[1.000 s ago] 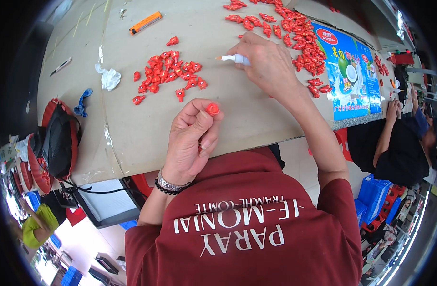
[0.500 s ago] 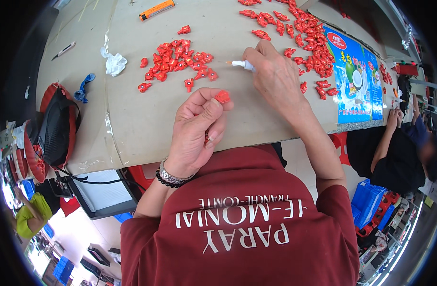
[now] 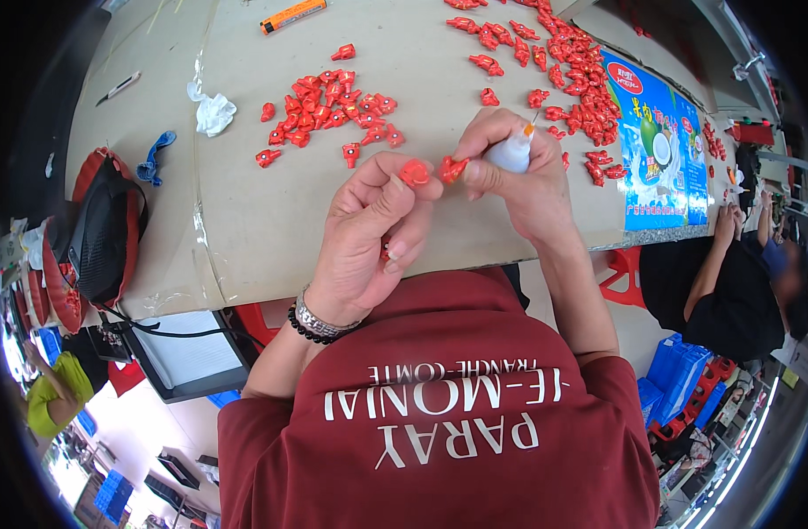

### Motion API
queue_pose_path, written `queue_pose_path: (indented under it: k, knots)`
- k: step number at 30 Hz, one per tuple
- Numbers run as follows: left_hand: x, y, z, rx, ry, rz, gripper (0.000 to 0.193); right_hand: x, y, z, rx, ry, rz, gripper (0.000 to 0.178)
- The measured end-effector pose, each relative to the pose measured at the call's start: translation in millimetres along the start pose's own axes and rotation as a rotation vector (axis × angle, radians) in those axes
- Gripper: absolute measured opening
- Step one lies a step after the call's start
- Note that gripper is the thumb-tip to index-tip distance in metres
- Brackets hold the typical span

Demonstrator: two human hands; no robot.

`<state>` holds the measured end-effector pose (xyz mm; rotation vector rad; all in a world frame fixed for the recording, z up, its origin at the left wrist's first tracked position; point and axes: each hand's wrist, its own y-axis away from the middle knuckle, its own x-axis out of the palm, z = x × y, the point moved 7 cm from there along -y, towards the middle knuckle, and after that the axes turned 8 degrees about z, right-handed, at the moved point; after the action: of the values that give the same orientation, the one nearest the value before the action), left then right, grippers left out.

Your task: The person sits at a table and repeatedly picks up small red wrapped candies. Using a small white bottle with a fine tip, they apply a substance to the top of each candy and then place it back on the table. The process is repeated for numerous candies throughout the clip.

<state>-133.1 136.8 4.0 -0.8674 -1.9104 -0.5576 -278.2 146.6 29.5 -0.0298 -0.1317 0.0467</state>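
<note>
Between thumb and fingertips, my left hand [image 3: 373,229] pinches a small red plastic part [image 3: 414,173]. Another bit of red shows near its curled lower fingers. Close beside it on the right, my right hand [image 3: 532,181] holds a second red part [image 3: 452,168] at its fingertips. The same hand also grips a white squeeze bottle [image 3: 511,152] with an orange, needle-like tip pointing up. The two red parts are very near each other; I cannot tell whether they touch. A loose pile of similar red parts [image 3: 320,110] lies beyond my left hand.
More red parts [image 3: 589,88] spread across the far right, beside a blue printed sheet [image 3: 655,145]. Crumpled tissue [image 3: 214,115], a blue scrap [image 3: 155,159], a knife-like tool [image 3: 118,88] and an orange tube-like object [image 3: 293,16] lie around the left. A person [image 3: 730,264] sits at right.
My right hand has come down and closer to my left hand, now with a red part at its fingertips. The bottle's tip has swung from pointing left to pointing up.
</note>
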Motion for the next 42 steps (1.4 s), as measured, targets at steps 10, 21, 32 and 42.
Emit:
queue_pose_path:
  k: [10, 21, 32, 42]
  knots:
    - [-1, 1, 2, 0.001, -0.107, -0.023, 0.017, 8, 9, 5, 0.093, 0.098, -0.057, 0.010]
    - [-1, 1, -2, 0.056, -0.317, -0.127, 0.012, 7, 23, 37, -0.089, 0.276, -0.224, 0.018]
    - [-1, 2, -3, 0.056, -0.470, -0.086, 0.012, 16, 23, 46, -0.327, 0.661, -0.084, 0.027]
    - [4, 3, -10, 0.125, -0.639, -0.115, 0.008, 23, 30, 51, -0.425, 0.778, -0.083, 0.030]
